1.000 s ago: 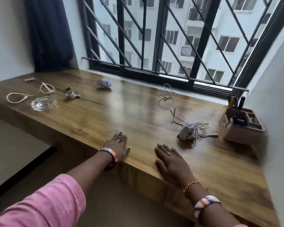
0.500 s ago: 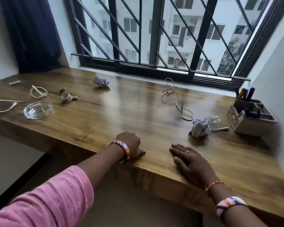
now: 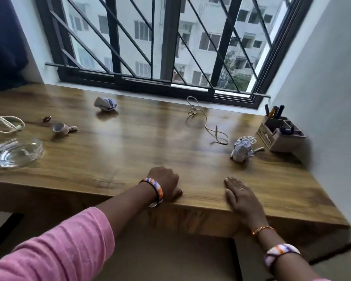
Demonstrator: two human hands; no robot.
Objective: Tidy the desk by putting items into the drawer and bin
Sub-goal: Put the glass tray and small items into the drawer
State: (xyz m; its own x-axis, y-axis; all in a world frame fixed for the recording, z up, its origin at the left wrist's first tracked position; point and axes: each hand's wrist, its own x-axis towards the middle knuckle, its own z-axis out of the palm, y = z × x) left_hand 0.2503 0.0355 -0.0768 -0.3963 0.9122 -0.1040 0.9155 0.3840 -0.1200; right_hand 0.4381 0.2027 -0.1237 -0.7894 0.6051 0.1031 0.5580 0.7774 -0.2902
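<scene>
On the wooden desk (image 3: 130, 155), my left hand (image 3: 165, 182) rests at the front edge with its fingers curled into a fist, holding nothing. My right hand (image 3: 239, 195) lies flat on the desk beside it, fingers straight. A crumpled paper ball (image 3: 241, 150) lies ahead of my right hand, and another paper ball (image 3: 105, 103) sits farther back. A white cable (image 3: 203, 120) winds across the middle right. At the left are a glass dish (image 3: 16, 152), a coiled white cord (image 3: 7, 123) and a small cup-shaped piece (image 3: 62, 127). No drawer or bin shows.
A beige desk organiser (image 3: 280, 134) with pens stands at the right by the white wall (image 3: 322, 88). A barred window (image 3: 160, 47) runs along the back. A dark curtain (image 3: 2, 41) hangs at the far left. A small dark object (image 3: 47, 118) lies near the cup-shaped piece.
My left hand has curled from flat into a fist at the desk edge. My right hand stays flat. The view has shifted closer to the desk and to the right.
</scene>
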